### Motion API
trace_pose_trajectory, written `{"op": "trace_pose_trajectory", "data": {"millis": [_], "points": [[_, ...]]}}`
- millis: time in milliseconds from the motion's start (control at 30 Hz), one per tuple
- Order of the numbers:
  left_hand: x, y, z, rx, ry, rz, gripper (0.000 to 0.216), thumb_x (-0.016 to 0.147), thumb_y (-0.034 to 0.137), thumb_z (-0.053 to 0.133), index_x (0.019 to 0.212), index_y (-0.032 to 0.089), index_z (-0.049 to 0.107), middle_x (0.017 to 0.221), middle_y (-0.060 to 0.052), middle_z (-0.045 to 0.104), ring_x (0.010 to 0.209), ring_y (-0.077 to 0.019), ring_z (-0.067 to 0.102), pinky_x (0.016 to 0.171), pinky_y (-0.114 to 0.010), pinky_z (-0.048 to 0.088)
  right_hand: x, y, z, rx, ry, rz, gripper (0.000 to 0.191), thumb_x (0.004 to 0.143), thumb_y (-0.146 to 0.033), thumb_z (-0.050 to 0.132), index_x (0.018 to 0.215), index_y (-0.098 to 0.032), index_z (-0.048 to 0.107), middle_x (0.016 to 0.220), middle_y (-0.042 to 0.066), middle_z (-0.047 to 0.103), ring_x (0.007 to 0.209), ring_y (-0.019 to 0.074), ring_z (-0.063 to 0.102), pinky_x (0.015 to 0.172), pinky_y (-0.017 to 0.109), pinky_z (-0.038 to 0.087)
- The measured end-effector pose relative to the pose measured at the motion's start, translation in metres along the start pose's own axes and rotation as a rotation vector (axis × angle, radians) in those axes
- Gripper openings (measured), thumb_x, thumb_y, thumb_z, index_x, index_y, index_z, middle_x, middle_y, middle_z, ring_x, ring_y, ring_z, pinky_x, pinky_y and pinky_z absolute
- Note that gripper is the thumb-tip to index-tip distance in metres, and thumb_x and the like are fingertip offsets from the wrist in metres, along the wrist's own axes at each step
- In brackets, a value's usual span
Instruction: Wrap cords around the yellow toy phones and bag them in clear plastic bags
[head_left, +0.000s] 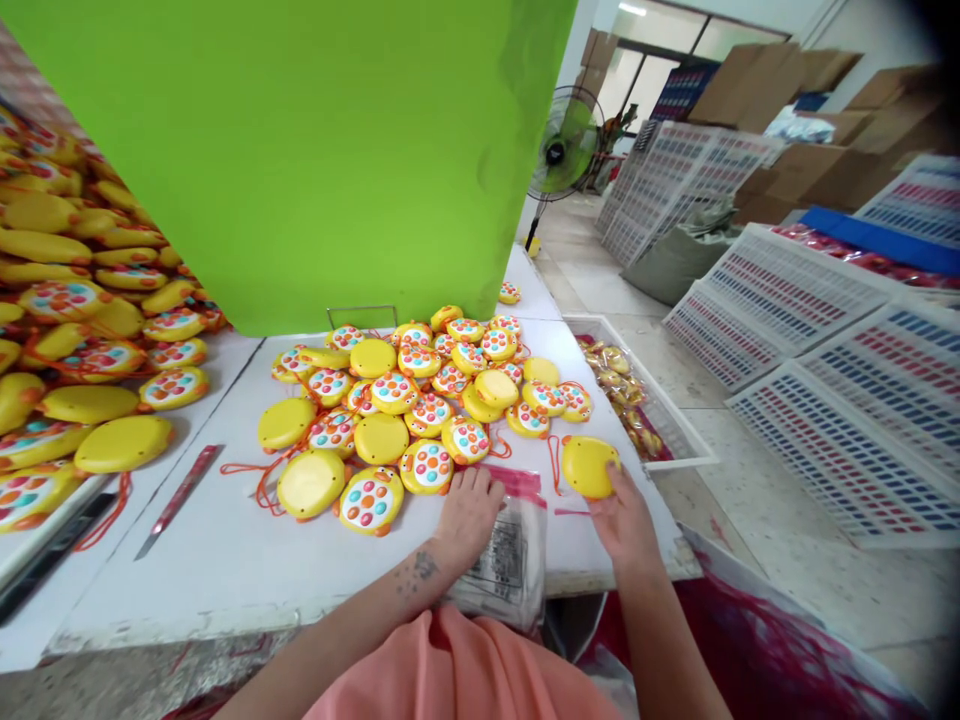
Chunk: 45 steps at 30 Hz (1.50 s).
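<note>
My right hand [622, 520] grips a round yellow toy [589, 466], plain side up, at the right part of the white table [225, 560]. An orange cord hangs from the toy. My left hand [469, 512] rests with its fingers bent on a stack of clear plastic bags [510, 560] with a red strip, at the table's front edge. Just beyond both hands lies a heap of yellow toys [420, 400] with coloured dots, several face down.
A bigger mound of the same toys [75, 330] fills the left side. A metal blade [176, 500] lies on the table at left. A white tray of small packets [637, 400] sits right of the table. White crates [825, 380] and cardboard boxes stand on the floor; a fan [566, 150] stands behind.
</note>
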<state>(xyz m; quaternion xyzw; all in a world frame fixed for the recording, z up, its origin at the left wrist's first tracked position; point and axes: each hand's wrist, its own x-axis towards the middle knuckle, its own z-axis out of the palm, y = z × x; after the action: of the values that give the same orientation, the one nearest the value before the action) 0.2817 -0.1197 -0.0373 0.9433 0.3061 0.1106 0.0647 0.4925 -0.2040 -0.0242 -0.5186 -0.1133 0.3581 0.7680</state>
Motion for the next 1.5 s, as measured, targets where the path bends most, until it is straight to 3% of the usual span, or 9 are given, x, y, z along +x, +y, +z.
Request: {"op": "trace_pose_trajectory", "data": {"millis": [133, 267, 333, 500, 767, 900, 1067, 1267, 1500], "points": [[-0.007, -0.002, 0.006, -0.098, 0.029, 0.064, 0.011, 0.094, 0.022, 0.050, 0.097, 0.015, 0.057, 0.094, -0.007, 0.060, 0.089, -0.0240, 0.053, 0.081, -0.040, 0.045, -0.015, -0.009, 0.011, -0.071, -0.172, 0.004, 0.057, 0.075, -0.028, 0.073, 0.128, -0.034, 0.053, 0.116, 0.001, 0.067, 0.102, 0.0197, 0.065, 0.084, 0.034, 0.056], [-0.010, -0.003, 0.008, -0.177, 0.116, 0.062, 0.042, 0.097, 0.034, 0.043, 0.132, 0.010, 0.042, 0.105, -0.012, 0.060, 0.095, -0.0256, 0.053, 0.085, -0.044, 0.044, -0.026, -0.013, 0.023, -0.132, -0.345, 0.048, 0.056, 0.073, -0.027, 0.074, 0.125, -0.030, 0.055, 0.118, 0.004, 0.066, 0.104, 0.0231, 0.063, 0.088, 0.039, 0.054], [-0.010, -0.004, 0.007, -0.183, 0.105, 0.081, 0.045, 0.098, 0.033, 0.040, 0.138, 0.012, 0.037, 0.106, -0.012, 0.061, 0.095, -0.0256, 0.054, 0.085, -0.044, 0.044, -0.027, -0.011, 0.030, -0.151, -0.345, 0.021, 0.053, 0.072, -0.028, 0.073, 0.122, -0.029, 0.056, 0.119, 0.004, 0.066, 0.105, 0.0236, 0.063, 0.089, 0.040, 0.053], [-0.010, -0.003, 0.006, -0.215, 0.060, 0.169, 0.032, 0.098, 0.026, 0.038, 0.126, 0.017, 0.050, 0.101, -0.009, 0.062, 0.093, -0.0247, 0.055, 0.083, -0.041, 0.044, -0.026, -0.007, 0.052, -0.153, -0.282, -0.069, 0.043, 0.077, -0.034, 0.068, 0.118, -0.030, 0.056, 0.121, 0.004, 0.065, 0.105, 0.0229, 0.064, 0.087, 0.041, 0.054], [-0.012, -0.007, 0.008, -0.528, 0.134, 0.010, 0.061, 0.094, 0.033, 0.049, 0.144, 0.012, 0.022, 0.099, -0.010, 0.062, 0.092, -0.0241, 0.057, 0.088, -0.043, 0.047, -0.026, -0.016, 0.051, -0.125, -0.265, -0.159, 0.040, 0.077, -0.027, 0.069, 0.115, -0.031, 0.057, 0.118, 0.003, 0.065, 0.104, 0.0216, 0.064, 0.091, 0.040, 0.051], [-0.012, -0.007, 0.010, -0.479, 0.106, 0.035, 0.079, 0.091, 0.039, 0.055, 0.149, 0.014, 0.007, 0.103, -0.012, 0.060, 0.096, -0.0268, 0.056, 0.090, -0.045, 0.046, -0.031, -0.017, 0.044, -0.127, -0.297, -0.127, 0.041, 0.076, -0.030, 0.069, 0.115, -0.031, 0.056, 0.118, 0.004, 0.065, 0.105, 0.0223, 0.063, 0.090, 0.042, 0.051], [-0.011, -0.007, 0.013, -0.382, 0.118, 0.059, 0.076, 0.089, 0.044, 0.056, 0.147, 0.011, 0.019, 0.114, -0.017, 0.058, 0.102, -0.0291, 0.053, 0.090, -0.046, 0.044, -0.028, -0.016, 0.048, -0.141, -0.213, -0.244, 0.044, 0.073, -0.028, 0.071, 0.114, -0.031, 0.055, 0.116, 0.002, 0.065, 0.105, 0.0208, 0.062, 0.093, 0.040, 0.048], [-0.010, -0.008, 0.008, -0.264, 0.094, 0.168, 0.023, 0.096, 0.020, 0.042, 0.112, 0.014, 0.057, 0.098, -0.010, 0.061, 0.093, -0.0245, 0.053, 0.082, -0.040, 0.044, -0.020, 0.009, 0.040, -0.388, -0.243, -0.198, 0.046, 0.072, -0.032, 0.074, 0.114, -0.026, 0.056, 0.108, 0.003, 0.066, 0.097, 0.0212, 0.062, 0.084, 0.034, 0.052], [-0.011, -0.008, 0.005, -0.324, 0.221, 0.157, 0.018, 0.097, 0.026, 0.045, 0.090, 0.017, 0.060, 0.086, -0.005, 0.061, 0.086, -0.0202, 0.052, 0.083, -0.036, 0.041, -0.023, 0.027, 0.043, -0.754, -0.424, -0.166, 0.042, 0.082, -0.035, 0.063, 0.120, -0.021, 0.055, 0.118, 0.008, 0.063, 0.101, 0.0232, 0.061, 0.088, 0.037, 0.050]]}}
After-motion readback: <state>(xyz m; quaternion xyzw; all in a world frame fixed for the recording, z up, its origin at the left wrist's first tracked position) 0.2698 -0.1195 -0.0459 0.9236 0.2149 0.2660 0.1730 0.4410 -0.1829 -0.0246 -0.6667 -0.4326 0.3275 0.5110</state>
